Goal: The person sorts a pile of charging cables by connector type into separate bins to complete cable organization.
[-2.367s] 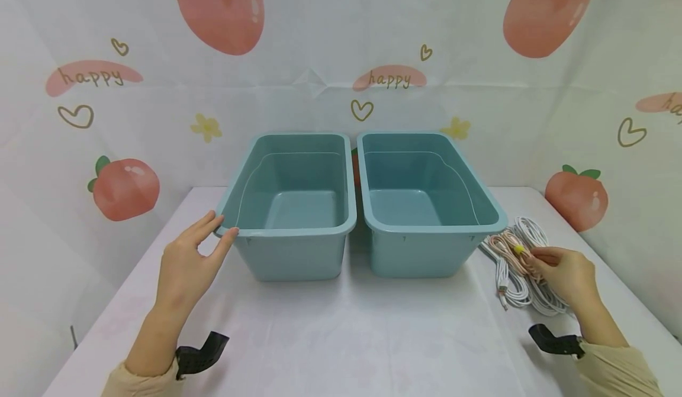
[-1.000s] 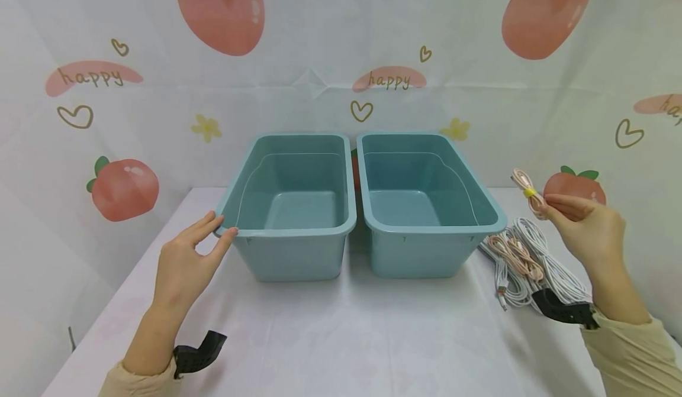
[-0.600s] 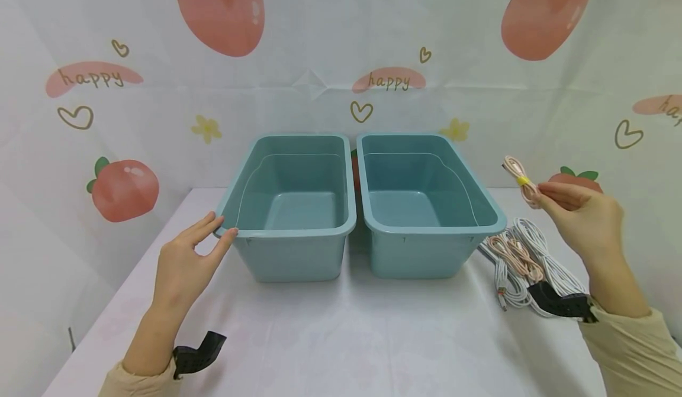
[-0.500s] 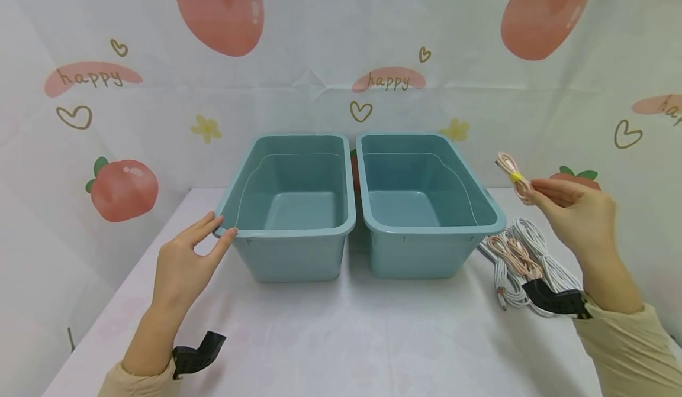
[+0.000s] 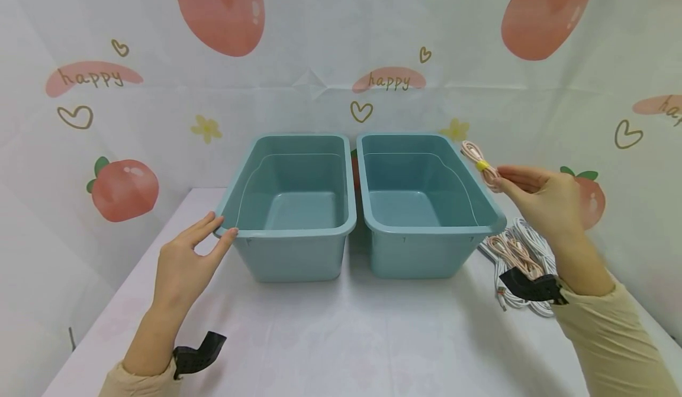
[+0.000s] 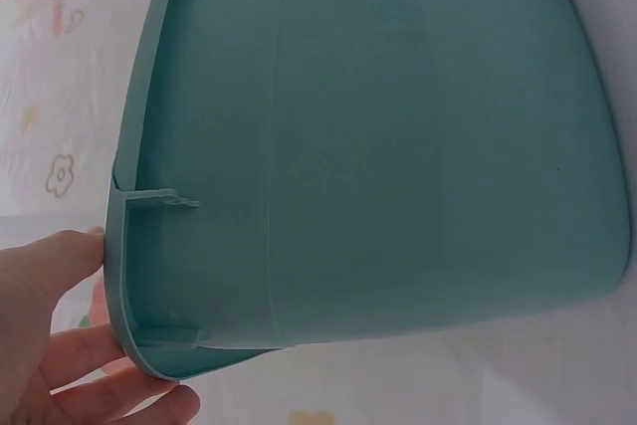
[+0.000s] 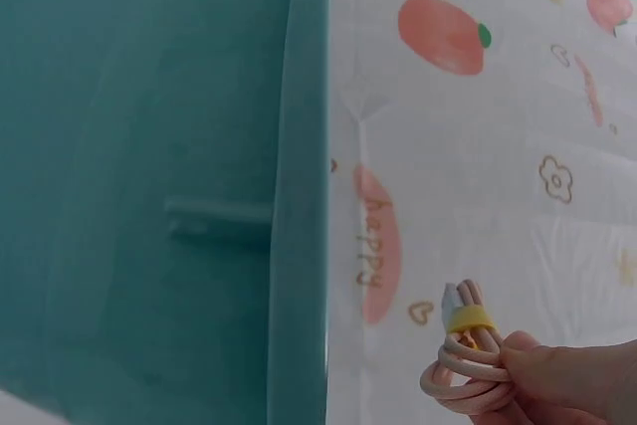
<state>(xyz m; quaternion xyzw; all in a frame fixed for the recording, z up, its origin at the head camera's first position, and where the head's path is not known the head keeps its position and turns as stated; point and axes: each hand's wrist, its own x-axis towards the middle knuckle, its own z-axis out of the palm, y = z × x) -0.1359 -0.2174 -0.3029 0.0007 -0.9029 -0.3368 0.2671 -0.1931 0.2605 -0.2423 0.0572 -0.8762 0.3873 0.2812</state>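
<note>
My right hand point(image 5: 554, 199) pinches a coiled pale pink cable point(image 5: 482, 165) with a yellow tie, held up at the right rim of the right blue-green bin point(image 5: 415, 255). In the right wrist view, thumb and fingers hold the cable point(image 7: 473, 375) beside the bin's wall point(image 7: 149, 296), apart from it. My left hand point(image 5: 183, 267) grips the front left rim corner of the left blue-green bin point(image 5: 295, 258), thumb on the front rim, fingers along the side. The left wrist view shows the thumb and fingers at that bin's corner point(image 6: 348, 146). No objects show inside either bin.
On the table's right side, partly behind the right forearm, lie several white cables point(image 5: 538, 246) and another pink cable point(image 5: 514, 255). The white table point(image 5: 351, 338) stretches in front of the bins. A printed cloth point(image 5: 298, 89) hangs behind them.
The right hand has lifted the yellow-tied pink cable from the pile and carried it left to the right bin's rim. The left hand has stayed on its bin corner.
</note>
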